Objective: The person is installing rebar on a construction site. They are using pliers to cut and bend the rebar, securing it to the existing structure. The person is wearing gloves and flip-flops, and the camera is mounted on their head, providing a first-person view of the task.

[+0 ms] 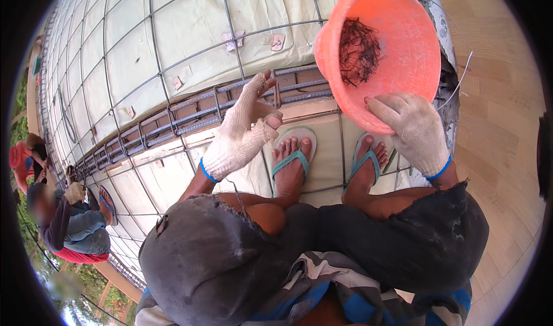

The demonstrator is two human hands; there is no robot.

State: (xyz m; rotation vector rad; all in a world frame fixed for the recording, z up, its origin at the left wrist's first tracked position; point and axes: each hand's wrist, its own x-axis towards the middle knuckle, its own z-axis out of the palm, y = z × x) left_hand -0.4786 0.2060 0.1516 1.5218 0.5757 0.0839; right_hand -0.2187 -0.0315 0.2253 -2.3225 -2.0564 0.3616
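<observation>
Your dark-clothed knees lie nearest. Ahead of your right foot, an orange bowl sits tilted, a tangle of dark wire inside it. Your gloved right hand pinches its near rim. Your left hand, also gloved, has thumb and fingers spread beside bundled steel bars; contact is unclear. Farther left, a co-worker crouches by the steel mesh.
</observation>
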